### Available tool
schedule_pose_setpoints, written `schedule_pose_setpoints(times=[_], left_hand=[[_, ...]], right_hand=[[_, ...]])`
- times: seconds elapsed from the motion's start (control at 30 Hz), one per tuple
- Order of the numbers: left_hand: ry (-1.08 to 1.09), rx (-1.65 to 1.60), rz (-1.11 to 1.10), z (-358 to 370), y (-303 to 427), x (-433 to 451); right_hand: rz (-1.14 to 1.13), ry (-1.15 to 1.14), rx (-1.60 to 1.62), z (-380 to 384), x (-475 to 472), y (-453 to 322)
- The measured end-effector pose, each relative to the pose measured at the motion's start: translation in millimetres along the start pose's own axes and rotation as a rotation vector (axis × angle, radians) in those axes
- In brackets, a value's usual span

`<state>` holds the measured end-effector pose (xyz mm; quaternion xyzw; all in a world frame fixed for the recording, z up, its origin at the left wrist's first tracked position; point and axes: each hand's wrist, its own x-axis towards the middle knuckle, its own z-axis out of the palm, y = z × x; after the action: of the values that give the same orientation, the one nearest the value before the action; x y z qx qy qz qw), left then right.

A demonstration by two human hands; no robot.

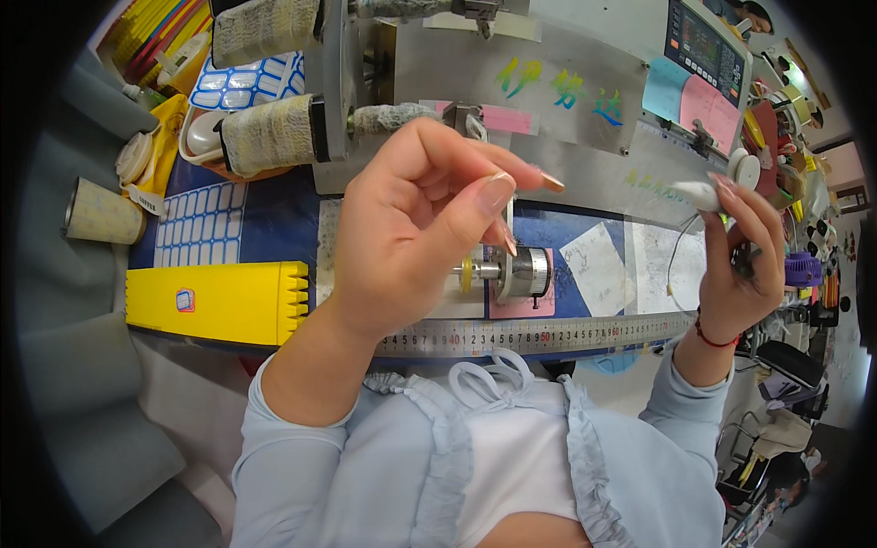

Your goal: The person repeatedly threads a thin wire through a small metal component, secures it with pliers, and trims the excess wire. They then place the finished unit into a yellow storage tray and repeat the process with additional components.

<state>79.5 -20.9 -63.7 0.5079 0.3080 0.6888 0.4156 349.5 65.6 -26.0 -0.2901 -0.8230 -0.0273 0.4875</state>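
My left hand [418, 226] is raised before the machine, its thumb tip against the side of the index finger. Whether something thin is pinched there I cannot tell. My right hand [743, 250], to the right, grips a small white tapered piece [697, 195] between thumb and fingertips, its point facing left. Behind the hands stands a machine with a bare metal panel [569, 157] bearing coloured writing. Two cloth-wrapped rollers, an upper one [267, 31] and a lower one [267, 137], jut out at its left. A graduated dial [533, 270] sits below my left fingertips.
A steel ruler [507, 335] runs along the table's front edge. A yellow box-like piece with a toothed end [205, 301] lies left, near a label sheet [199, 222] and a patterned cup [106, 212]. A control screen [706, 51] stands upper right; another person [757, 17] is beyond it.
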Motion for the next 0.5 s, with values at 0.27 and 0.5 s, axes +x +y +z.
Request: schedule_pose_setpoints(times=[0.27, 0.5], left_hand=[[0.06, 0.0, -0.062, 1, 2, -2], [0.064, 0.032, -0.066, 0, 0, -3]], right_hand=[[-0.442, -0.304, 0.142, 33, 54, -36], [-0.46, -0.381, 0.094, 32, 57, -39]])
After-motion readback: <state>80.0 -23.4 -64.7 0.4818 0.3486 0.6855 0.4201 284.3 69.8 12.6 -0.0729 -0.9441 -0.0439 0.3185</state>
